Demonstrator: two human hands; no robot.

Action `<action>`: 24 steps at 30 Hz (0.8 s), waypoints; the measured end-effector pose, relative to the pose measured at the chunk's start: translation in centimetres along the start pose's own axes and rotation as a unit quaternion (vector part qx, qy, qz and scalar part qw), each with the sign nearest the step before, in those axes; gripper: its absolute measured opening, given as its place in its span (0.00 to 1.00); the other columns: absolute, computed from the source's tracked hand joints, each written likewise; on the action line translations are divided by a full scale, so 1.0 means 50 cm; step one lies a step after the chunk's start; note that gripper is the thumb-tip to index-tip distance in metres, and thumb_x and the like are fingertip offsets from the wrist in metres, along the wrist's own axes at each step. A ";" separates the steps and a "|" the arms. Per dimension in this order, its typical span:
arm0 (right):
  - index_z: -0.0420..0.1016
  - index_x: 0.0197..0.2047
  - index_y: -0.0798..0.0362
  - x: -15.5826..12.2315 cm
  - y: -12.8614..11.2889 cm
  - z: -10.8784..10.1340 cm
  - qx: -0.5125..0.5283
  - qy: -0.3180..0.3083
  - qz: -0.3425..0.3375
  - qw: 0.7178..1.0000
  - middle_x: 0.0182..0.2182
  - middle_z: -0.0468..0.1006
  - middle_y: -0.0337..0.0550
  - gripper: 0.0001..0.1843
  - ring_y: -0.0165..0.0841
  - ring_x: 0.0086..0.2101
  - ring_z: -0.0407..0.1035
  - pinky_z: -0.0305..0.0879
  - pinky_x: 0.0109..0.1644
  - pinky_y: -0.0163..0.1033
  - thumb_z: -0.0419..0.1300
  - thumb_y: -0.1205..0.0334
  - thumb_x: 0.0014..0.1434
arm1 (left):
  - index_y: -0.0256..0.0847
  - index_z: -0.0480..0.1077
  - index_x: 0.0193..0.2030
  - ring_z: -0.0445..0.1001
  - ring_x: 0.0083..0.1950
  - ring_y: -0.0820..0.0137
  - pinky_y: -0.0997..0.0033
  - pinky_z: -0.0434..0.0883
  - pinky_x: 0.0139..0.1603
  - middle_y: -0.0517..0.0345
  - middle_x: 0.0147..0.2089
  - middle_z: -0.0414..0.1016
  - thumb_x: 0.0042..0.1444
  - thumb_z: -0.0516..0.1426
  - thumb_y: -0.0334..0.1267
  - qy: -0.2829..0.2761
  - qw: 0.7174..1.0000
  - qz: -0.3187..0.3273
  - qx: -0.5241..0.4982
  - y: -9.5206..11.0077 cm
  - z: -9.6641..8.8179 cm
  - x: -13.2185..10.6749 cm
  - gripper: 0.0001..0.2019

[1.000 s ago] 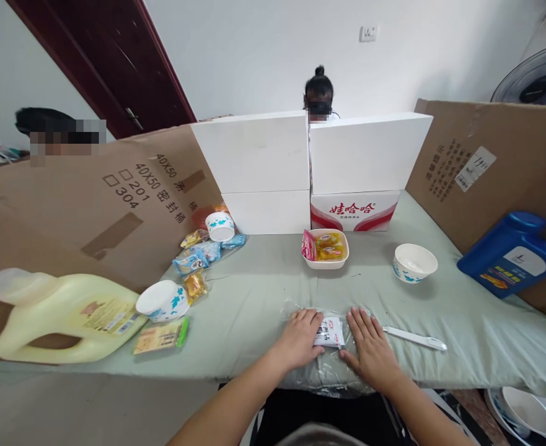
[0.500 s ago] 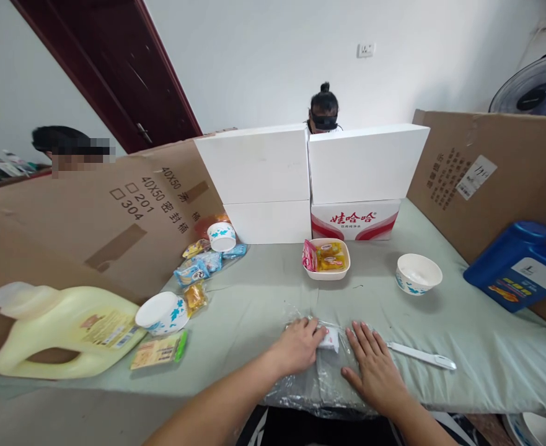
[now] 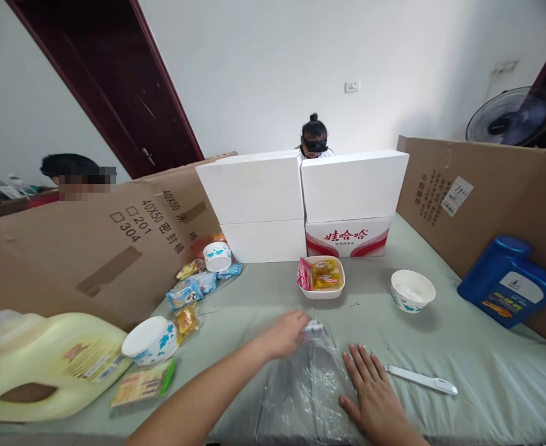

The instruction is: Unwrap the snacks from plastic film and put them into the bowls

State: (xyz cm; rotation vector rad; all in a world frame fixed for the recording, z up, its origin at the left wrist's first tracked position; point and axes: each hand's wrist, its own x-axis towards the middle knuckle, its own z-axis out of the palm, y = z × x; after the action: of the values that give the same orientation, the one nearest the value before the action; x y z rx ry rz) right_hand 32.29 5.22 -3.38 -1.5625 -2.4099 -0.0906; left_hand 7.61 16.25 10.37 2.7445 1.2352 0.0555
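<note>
Left hand: closed on white packet, far end of clear plastic | Right hand: open, flat at the plastic's right edge, apparently steadying it against the desk

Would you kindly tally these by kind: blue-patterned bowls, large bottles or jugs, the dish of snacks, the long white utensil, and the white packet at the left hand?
Blue-patterned bowls: 3
Large bottles or jugs: 2
Snack dish: 1
Long white utensil: 1
White packet at the left hand: 1
Total: 8
</note>
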 end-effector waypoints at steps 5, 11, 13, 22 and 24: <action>0.49 0.69 0.48 0.000 -0.002 -0.007 0.017 -0.025 0.014 0.999 0.68 0.46 0.48 0.39 0.47 0.66 0.44 0.44 0.65 0.56 0.45 0.36 0.62 | 0.41 0.61 0.59 0.66 0.58 0.61 0.62 0.63 0.58 0.49 0.56 0.68 0.62 0.50 0.33 0.109 0.994 -0.030 0.005 -0.007 -0.131 0.154 0.18; 0.47 0.70 0.48 0.004 -0.002 -0.022 0.034 -0.053 0.017 0.998 0.68 0.45 0.47 0.39 0.48 0.66 0.45 0.45 0.65 0.56 0.45 0.36 0.62 | 0.37 0.70 0.49 0.70 0.56 0.52 0.57 0.65 0.57 0.42 0.51 0.74 0.54 0.60 0.42 -0.049 0.996 -0.067 0.031 0.029 -0.103 0.316 0.18; 0.46 0.70 0.48 0.004 -0.002 -0.024 0.034 -0.053 0.018 0.998 0.68 0.45 0.47 0.39 0.48 0.66 0.44 0.45 0.65 0.56 0.45 0.37 0.62 | 0.36 0.70 0.49 0.70 0.56 0.50 0.55 0.64 0.57 0.40 0.51 0.75 0.54 0.60 0.44 -0.065 0.995 -0.074 0.029 0.035 -0.084 0.331 0.18; 0.47 0.70 0.50 0.005 -0.004 -0.023 0.023 -0.036 0.015 0.999 0.68 0.46 0.48 0.39 0.46 0.66 0.44 0.45 0.66 0.56 0.45 0.38 0.62 | 0.45 0.52 0.65 0.69 0.59 0.62 0.67 0.66 0.54 0.51 0.62 0.66 0.59 0.53 0.36 -0.027 0.998 -0.047 -0.033 0.011 -0.097 0.316 0.27; 0.48 0.70 0.50 0.005 -0.004 -0.024 0.017 -0.032 0.017 0.999 0.68 0.46 0.48 0.39 0.46 0.66 0.44 0.45 0.66 0.55 0.45 0.38 0.62 | 0.45 0.53 0.65 0.69 0.59 0.61 0.67 0.66 0.55 0.50 0.62 0.66 0.57 0.56 0.35 -0.037 0.997 -0.051 -0.036 0.006 -0.083 0.310 0.29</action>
State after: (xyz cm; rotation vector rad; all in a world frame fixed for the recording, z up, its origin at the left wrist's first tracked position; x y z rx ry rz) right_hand 32.23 5.11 -2.16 -1.6152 -2.4183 0.0078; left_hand 17.77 28.09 14.19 2.5945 1.3235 -0.0114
